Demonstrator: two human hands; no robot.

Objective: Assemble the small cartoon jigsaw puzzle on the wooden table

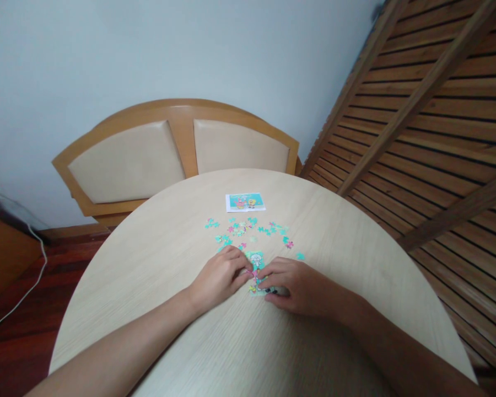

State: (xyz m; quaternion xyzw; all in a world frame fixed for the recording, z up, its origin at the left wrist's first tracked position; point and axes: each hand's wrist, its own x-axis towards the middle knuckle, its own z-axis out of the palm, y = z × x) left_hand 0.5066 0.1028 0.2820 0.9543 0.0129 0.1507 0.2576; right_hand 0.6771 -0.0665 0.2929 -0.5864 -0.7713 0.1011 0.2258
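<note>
A partly joined jigsaw puzzle [256,258] with a cartoon figure on a turquoise ground lies near the middle of the table, between my two hands. My left hand [225,278] is at its left edge, thumb and index finger pinched on a small pink puzzle piece [254,273]. From the right, my right hand [295,284] rests its fingers, spread apart, on the joined pieces and covers part of them. Loose puzzle pieces [268,230], turquoise, pink and yellow, lie scattered just beyond both hands.
Behind the loose pieces lies a reference picture card [245,202] with cartoon figures. The round wooden table [157,325] carries everything. Beyond it stands a padded bench back [182,143] against the wall. A slatted wooden panel [430,110] leans at the right; a white cable [39,275] hangs at the left.
</note>
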